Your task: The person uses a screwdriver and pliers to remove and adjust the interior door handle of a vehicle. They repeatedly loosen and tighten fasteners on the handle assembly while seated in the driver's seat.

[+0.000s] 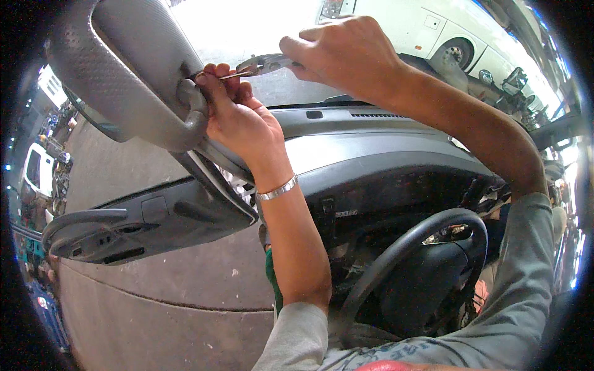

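My right hand [349, 55] is wrapped round a pair of metal pliers [272, 63], their jaws pointing left. A thin, wire-like strand [232, 75] runs from the jaws to the fingertips of my left hand [241, 114]. Those fingertips are pinched together round the strand, beside a grey curved grab handle [197, 108] on the textured trim panel [133, 55]. What the strand joins behind my left fingers is hidden. A metal band [278, 187] circles my left wrist.
A black steering wheel [402, 247] stands below my arms, with the grey dashboard [371, 145] beyond it. At left an open vehicle door [167, 213] hangs over the concrete floor [167, 328]. Outside, a large white vehicle [417, 25] is parked at the upper right.
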Demonstrator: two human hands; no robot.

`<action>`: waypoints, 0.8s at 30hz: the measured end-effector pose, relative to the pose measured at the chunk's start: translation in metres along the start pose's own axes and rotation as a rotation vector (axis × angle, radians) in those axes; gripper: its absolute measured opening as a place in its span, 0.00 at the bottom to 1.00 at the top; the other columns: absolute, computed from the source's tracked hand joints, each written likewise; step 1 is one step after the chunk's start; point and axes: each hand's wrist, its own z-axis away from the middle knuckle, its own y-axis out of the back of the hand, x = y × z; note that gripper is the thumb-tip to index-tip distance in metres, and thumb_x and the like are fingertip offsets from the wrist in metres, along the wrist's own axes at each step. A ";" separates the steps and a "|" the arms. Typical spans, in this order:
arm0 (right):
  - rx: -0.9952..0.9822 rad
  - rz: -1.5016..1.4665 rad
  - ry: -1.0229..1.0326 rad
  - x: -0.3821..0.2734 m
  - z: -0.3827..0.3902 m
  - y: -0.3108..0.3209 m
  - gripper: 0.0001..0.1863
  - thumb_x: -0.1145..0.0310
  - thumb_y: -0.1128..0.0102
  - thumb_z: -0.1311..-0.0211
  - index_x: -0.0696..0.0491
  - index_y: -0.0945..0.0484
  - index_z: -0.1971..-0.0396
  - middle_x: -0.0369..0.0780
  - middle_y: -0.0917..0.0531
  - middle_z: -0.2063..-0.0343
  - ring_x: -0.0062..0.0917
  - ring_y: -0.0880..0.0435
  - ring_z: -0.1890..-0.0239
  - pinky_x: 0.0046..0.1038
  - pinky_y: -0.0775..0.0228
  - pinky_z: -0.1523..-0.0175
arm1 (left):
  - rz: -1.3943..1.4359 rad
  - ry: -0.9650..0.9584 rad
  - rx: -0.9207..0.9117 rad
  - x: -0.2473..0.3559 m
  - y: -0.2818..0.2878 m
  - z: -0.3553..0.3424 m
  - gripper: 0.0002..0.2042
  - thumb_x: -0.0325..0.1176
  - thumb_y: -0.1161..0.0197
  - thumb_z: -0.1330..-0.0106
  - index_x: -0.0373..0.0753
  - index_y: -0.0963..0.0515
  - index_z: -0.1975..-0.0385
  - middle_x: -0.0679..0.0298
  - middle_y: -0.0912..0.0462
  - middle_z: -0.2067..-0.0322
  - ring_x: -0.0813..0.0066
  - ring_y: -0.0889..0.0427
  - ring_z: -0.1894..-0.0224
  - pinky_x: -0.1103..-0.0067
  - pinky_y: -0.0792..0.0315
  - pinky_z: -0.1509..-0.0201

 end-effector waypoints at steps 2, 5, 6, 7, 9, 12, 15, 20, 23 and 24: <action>0.043 0.035 0.014 0.000 -0.002 -0.002 0.15 0.62 0.33 0.38 0.43 0.22 0.52 0.34 0.13 0.72 0.27 0.11 0.74 0.25 0.21 0.75 | 0.007 -0.002 -0.034 -0.001 0.001 0.000 0.08 0.35 0.43 0.23 0.39 0.21 0.58 0.71 0.18 0.65 0.86 0.27 0.70 0.88 0.34 0.70; 0.028 0.014 0.005 -0.003 -0.009 0.002 0.14 0.63 0.34 0.38 0.44 0.21 0.53 0.36 0.13 0.73 0.28 0.11 0.72 0.29 0.20 0.71 | 0.009 -0.036 -0.041 0.000 0.003 -0.003 0.07 0.35 0.42 0.23 0.39 0.21 0.58 0.71 0.18 0.65 0.85 0.26 0.70 0.87 0.33 0.68; -0.006 -0.056 0.000 -0.002 -0.009 0.002 0.13 0.65 0.37 0.37 0.43 0.21 0.52 0.36 0.14 0.73 0.30 0.11 0.70 0.32 0.20 0.69 | 0.009 -0.044 -0.036 0.000 0.002 -0.002 0.07 0.35 0.42 0.23 0.39 0.21 0.58 0.71 0.18 0.65 0.85 0.26 0.70 0.87 0.33 0.68; -0.040 -0.126 -0.005 -0.002 -0.009 0.003 0.13 0.66 0.40 0.36 0.43 0.20 0.51 0.37 0.15 0.74 0.31 0.11 0.68 0.35 0.19 0.66 | 0.017 -0.033 -0.020 -0.001 0.001 -0.001 0.07 0.35 0.41 0.24 0.39 0.21 0.58 0.70 0.18 0.66 0.85 0.26 0.70 0.87 0.32 0.68; -0.055 -0.187 -0.029 -0.005 -0.007 0.004 0.14 0.66 0.34 0.39 0.46 0.19 0.54 0.40 0.13 0.72 0.33 0.11 0.70 0.33 0.19 0.68 | 0.034 -0.014 0.011 -0.001 -0.002 -0.001 0.07 0.35 0.40 0.24 0.39 0.21 0.58 0.70 0.18 0.66 0.85 0.26 0.70 0.87 0.32 0.67; -0.070 -0.402 -0.031 -0.003 -0.006 0.004 0.13 0.65 0.31 0.41 0.52 0.17 0.57 0.44 0.13 0.72 0.38 0.11 0.70 0.36 0.20 0.66 | 0.037 -0.024 -0.012 -0.001 0.001 -0.001 0.06 0.35 0.40 0.25 0.39 0.21 0.58 0.70 0.17 0.66 0.85 0.26 0.70 0.87 0.32 0.67; -0.121 -0.573 -0.015 0.001 -0.014 -0.002 0.13 0.64 0.32 0.39 0.56 0.17 0.59 0.47 0.14 0.73 0.43 0.12 0.68 0.41 0.22 0.60 | 0.046 -0.046 -0.071 -0.001 0.006 -0.004 0.05 0.33 0.39 0.26 0.40 0.21 0.58 0.70 0.17 0.66 0.84 0.25 0.69 0.87 0.32 0.66; -0.162 -0.586 -0.083 -0.005 -0.017 0.000 0.22 0.52 0.35 0.36 0.58 0.16 0.60 0.48 0.15 0.75 0.45 0.13 0.64 0.43 0.24 0.57 | 0.038 -0.030 -0.001 -0.001 -0.003 0.001 0.05 0.32 0.38 0.27 0.40 0.21 0.58 0.70 0.17 0.65 0.84 0.26 0.67 0.86 0.32 0.64; -0.132 -0.543 -0.098 -0.012 -0.019 0.007 0.27 0.43 0.34 0.37 0.58 0.15 0.65 0.47 0.16 0.77 0.43 0.15 0.65 0.42 0.24 0.57 | 0.041 -0.049 -0.031 0.001 0.003 -0.003 0.05 0.32 0.37 0.27 0.40 0.21 0.57 0.70 0.17 0.64 0.84 0.26 0.66 0.85 0.32 0.63; -0.051 -0.505 -0.070 -0.014 -0.020 0.003 0.28 0.42 0.34 0.38 0.57 0.15 0.68 0.47 0.17 0.78 0.42 0.16 0.65 0.42 0.25 0.58 | 0.042 -0.052 -0.059 0.001 0.005 -0.002 0.05 0.32 0.37 0.27 0.40 0.21 0.57 0.70 0.17 0.64 0.84 0.25 0.66 0.85 0.32 0.63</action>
